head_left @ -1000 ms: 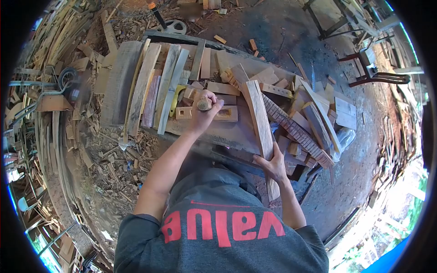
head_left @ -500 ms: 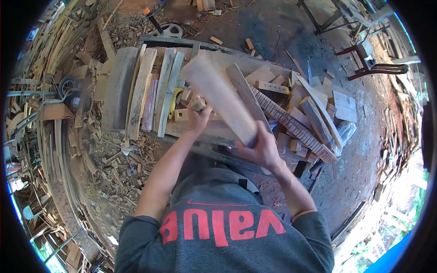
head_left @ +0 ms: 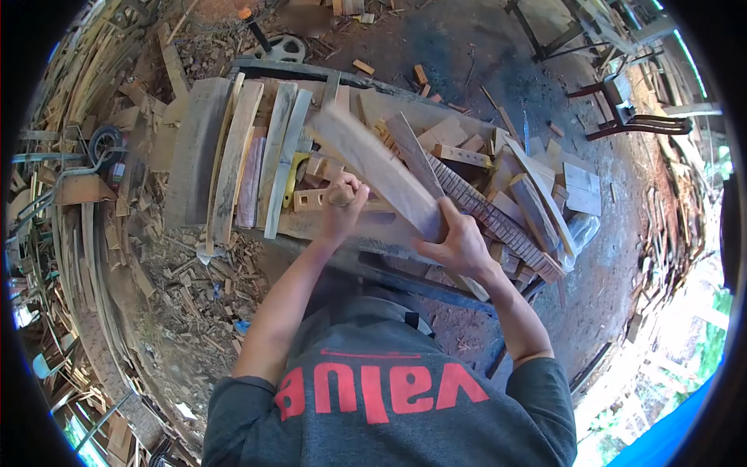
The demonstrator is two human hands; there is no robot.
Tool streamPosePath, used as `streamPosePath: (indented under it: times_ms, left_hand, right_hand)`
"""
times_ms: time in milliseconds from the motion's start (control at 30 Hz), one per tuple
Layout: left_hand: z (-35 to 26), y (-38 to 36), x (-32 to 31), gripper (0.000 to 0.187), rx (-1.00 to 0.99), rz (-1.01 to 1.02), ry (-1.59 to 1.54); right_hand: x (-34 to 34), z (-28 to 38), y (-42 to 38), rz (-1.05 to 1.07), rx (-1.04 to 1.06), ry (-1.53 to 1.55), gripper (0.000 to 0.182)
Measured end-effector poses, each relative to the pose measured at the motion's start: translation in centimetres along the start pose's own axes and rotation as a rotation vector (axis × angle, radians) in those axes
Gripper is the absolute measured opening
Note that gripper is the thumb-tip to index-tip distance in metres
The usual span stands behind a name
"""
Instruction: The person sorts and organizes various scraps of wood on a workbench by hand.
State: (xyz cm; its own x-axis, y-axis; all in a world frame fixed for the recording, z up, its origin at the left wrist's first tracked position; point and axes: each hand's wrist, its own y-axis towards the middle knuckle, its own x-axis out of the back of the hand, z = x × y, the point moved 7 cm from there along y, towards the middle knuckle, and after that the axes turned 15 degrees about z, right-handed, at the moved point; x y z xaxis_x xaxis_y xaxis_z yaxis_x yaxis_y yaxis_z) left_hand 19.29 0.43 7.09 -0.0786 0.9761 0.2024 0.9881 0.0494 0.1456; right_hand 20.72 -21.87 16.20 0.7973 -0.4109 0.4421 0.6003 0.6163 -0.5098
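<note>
My right hand (head_left: 461, 243) is closed round the lower end of a pale wooden board (head_left: 381, 175), which slants up and to the left above the bench. The board's far end is blurred. My left hand (head_left: 345, 208) makes a fist round a short wooden piece (head_left: 340, 195), seen end-on; the fingers hide most of it. Just left of that fist lies a wooden block with square holes (head_left: 309, 200). A yellow-handled tool (head_left: 294, 177) rests beside the block, partly covered by other wood.
Several long planks (head_left: 233, 156) lie side by side on the left of the bench (head_left: 327, 226). A notched wooden strip (head_left: 498, 210) and many offcuts cover its right side. A wooden chair frame (head_left: 626, 117) stands at the upper right. Scraps (head_left: 210, 288) litter the floor at left.
The board has tilted flatter, its upper end moving slightly down and left. My right hand has shifted slightly right. My left hand has moved slightly, its fingers now over the wooden piece's top.
</note>
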Motion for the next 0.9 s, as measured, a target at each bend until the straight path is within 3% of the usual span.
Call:
streamPosePath:
  times_ms: [33,100,133,167,233,300,333,400,467,500,567,733,900]
  left_hand:
    - [-0.7,0.1,-0.6,0.020,-0.123,0.070,0.090]
    - [0.2,-0.1,-1.4,0.020,-0.063,0.060,0.123]
    - [1.7,-0.1,-1.9,0.018,0.007,0.038,-0.051]
    - [3.2,-0.3,-2.5,0.017,0.078,0.014,-0.224]
    - [3.9,-0.6,-2.0,0.018,0.151,-0.098,-0.220]
    - [4.2,0.3,-3.4,0.019,0.258,0.204,-0.087]
    - [2.9,0.4,-5.0,0.018,0.166,0.216,-0.646]
    - [-0.9,1.0,-6.2,0.015,-0.044,0.257,-0.064]
    - [-3.6,0.6,-8.1,0.016,-0.332,0.322,0.062]
    - [-3.6,0.4,-8.8,0.016,-0.318,0.312,0.054]
    - [-3.5,-0.1,-10.4,0.039,-0.276,0.338,0.073]
    - [-3.2,0.3,-10.6,0.039,-0.242,0.328,0.029]
    - [-2.7,0.8,-8.8,0.025,-0.241,0.087,0.013]
  right_hand:
    - [-0.6,0.1,-0.2,0.005,-0.012,0.001,0.055]
    - [-0.3,2.4,-1.0,-0.211,0.319,0.136,0.055]
    - [-1.1,1.0,-0.4,-0.123,0.168,0.088,0.056]
    - [-1.2,-0.4,-0.2,-0.124,0.162,0.078,0.056]
    - [-1.7,-3.8,0.2,-0.013,-0.129,-0.087,0.058]
    - [-0.9,-3.2,-1.2,-0.060,-0.190,-0.096,0.054]
    - [-0.3,-2.9,-1.8,-0.126,-0.230,-0.003,0.053]
    - [-0.7,-3.4,-2.7,-0.169,-0.271,0.073,0.052]
    - [-1.0,-4.3,-4.4,-0.390,-0.177,0.141,0.049]
    - [-1.6,-4.2,-5.0,-0.374,-0.184,0.134,0.049]
    - [-2.2,-4.6,-7.0,-0.406,-0.318,0.225,0.050]
    - [-2.9,-3.4,-8.8,-0.490,-0.319,0.281,0.052]
    - [-1.4,-1.9,-9.1,-0.486,-0.304,0.255,0.052]
